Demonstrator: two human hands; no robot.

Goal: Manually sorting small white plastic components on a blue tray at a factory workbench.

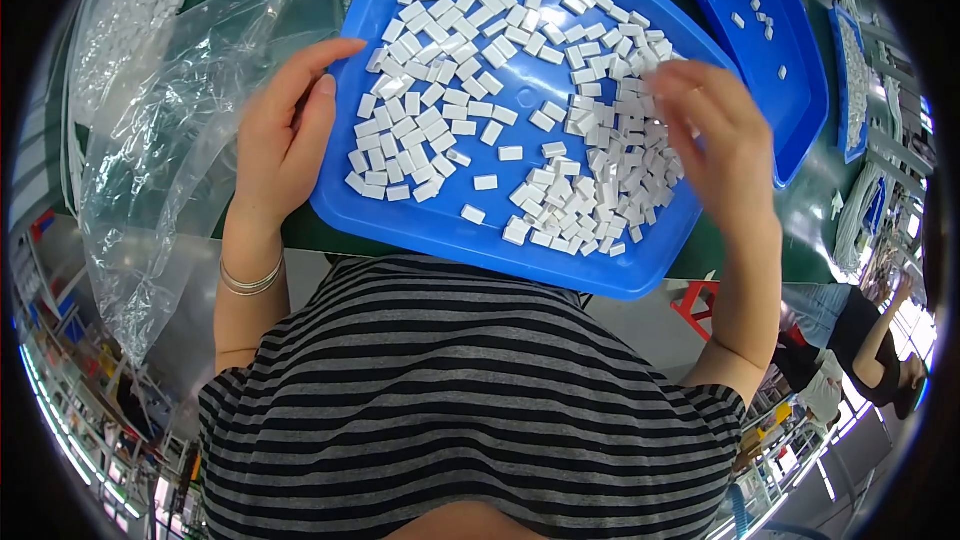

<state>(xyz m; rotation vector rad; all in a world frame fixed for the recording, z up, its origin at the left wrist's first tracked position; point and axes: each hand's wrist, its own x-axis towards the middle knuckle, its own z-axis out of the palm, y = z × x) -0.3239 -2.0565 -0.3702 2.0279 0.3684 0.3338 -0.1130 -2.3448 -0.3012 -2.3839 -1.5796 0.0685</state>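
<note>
A large blue tray (470,241) lies tilted across the table in front of me, with many small white rectangular blocks (430,130) in it. They form a spread group on the left and a denser heap (625,155) on the right. My left hand (290,125) is at the tray's left rim, index finger over the edge and thumb beside it; its other fingers are mostly hidden. Above the right-hand heap is my right hand (715,125), slightly blurred, its fingers curved and apart from the thumb. No block shows clearly in it.
A second blue tray (775,120) with a few white blocks stands at the far right, a smaller filled tray (851,80) beyond it. Clear plastic bags (170,120) lie on the left. Bundled white cables (858,225) hang at the right. Another person (860,335) is at the lower right.
</note>
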